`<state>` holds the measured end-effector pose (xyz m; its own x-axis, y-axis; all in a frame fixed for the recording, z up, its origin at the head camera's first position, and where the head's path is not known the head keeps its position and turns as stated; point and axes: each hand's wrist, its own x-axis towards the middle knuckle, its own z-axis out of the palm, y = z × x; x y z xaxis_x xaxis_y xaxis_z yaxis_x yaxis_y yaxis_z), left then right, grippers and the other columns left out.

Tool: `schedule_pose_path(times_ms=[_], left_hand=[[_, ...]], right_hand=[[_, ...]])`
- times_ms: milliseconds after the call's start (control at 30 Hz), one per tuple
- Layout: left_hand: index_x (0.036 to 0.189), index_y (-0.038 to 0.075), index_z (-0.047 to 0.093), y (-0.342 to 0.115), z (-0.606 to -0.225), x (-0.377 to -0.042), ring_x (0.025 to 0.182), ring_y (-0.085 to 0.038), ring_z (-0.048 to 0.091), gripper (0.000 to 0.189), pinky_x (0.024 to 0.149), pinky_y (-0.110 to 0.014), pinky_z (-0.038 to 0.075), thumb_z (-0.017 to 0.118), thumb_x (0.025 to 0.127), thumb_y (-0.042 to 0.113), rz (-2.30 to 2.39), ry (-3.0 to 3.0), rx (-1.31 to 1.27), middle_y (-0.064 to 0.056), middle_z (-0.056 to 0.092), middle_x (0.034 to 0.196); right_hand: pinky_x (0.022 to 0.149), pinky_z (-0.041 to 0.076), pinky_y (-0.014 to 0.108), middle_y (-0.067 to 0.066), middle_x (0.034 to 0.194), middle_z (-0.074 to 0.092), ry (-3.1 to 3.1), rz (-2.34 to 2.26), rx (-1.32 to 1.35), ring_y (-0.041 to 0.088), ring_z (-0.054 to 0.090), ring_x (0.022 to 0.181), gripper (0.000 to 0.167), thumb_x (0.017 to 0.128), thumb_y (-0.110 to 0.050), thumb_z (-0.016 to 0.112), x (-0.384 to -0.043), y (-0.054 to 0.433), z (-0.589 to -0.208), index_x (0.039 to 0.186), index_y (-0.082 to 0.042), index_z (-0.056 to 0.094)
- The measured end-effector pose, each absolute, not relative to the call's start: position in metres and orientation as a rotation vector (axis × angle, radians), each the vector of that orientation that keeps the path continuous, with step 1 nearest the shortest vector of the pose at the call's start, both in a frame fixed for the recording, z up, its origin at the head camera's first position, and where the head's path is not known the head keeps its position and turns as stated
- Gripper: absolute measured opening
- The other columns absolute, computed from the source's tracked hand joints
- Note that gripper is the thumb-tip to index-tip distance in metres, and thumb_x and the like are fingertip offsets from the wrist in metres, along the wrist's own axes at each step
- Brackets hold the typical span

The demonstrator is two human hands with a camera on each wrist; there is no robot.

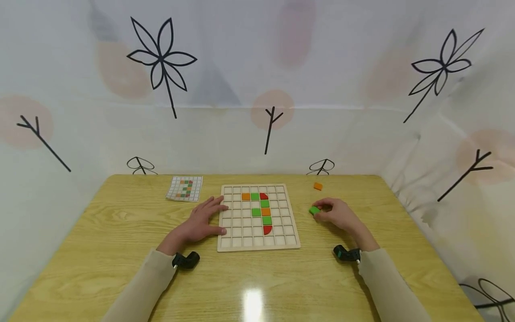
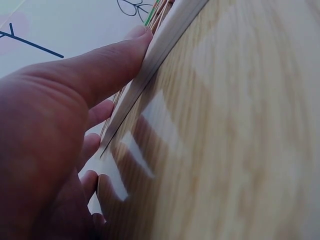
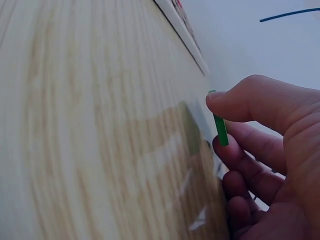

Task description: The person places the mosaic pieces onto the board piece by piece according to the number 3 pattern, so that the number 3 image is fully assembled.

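Note:
A wooden grid board [image 1: 237,241] lies on the table, bearing several orange, green and red tiles, some square and some with a rounded edge. My left hand [image 1: 201,222] rests at the board's left side, fingers spread and relaxed, thumb and fingertips touching its rim; the left wrist view shows the thumb [image 2: 115,62] against the board's edge [image 2: 150,70]. To the right of the board, my right hand [image 1: 338,215] pinches a green tile [image 1: 314,210] between thumb and fingers. In the right wrist view this green tile [image 3: 220,129] is seen edge-on, above the tabletop.
A loose orange tile [image 1: 318,186] lies beyond my right hand. At the back left of the wooden table [image 1: 225,286] is a paper card [image 1: 195,184] printed with a grid pattern of coloured shapes. A patterned cloth [image 1: 225,138] hangs behind the table.

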<state>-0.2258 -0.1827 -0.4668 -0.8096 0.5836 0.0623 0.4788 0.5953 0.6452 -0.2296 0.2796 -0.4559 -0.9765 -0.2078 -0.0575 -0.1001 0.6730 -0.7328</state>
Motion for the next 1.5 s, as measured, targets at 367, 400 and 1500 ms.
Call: schedule_pose_path(times_ms=[367,400,1500], left_hand=[[0.143,0.01,0.051,-0.182,-0.461,-0.224,0.15,-0.04,0.007,0.065,0.111,-0.068,0.007,0.074,0.09,0.038,1.014,2.667,0.896,-0.013,0.022,0.163],[0.143,0.01,0.051,-0.182,-0.461,-0.224,0.15,-0.04,0.007,0.064,0.111,-0.068,0.007,0.074,0.09,0.038,1.012,2.668,0.897,-0.013,0.022,0.163],[0.146,0.01,0.049,-0.18,-0.464,-0.225,0.15,-0.04,0.007,0.067,0.111,-0.068,0.007,0.073,0.091,0.04,0.994,2.655,0.902,-0.012,0.019,0.164]], right_hand=[[0.081,0.048,0.039,0.012,0.105,0.066,2.796,-1.174,-0.339,0.024,0.059,0.094,0.038,0.085,-0.015,0.077,-0.222,0.265,-0.448,0.118,0.001,0.067],[0.08,0.049,0.038,0.011,0.103,0.066,2.795,-1.174,-0.358,0.024,0.059,0.092,0.037,0.085,-0.014,0.077,-0.221,0.263,-0.448,0.118,0.001,0.067],[0.073,0.051,0.027,-0.004,0.095,0.064,2.76,-1.011,-0.957,0.012,0.057,0.083,0.029,0.08,-0.002,0.072,-0.198,0.16,-0.439,0.108,-0.008,0.072]])
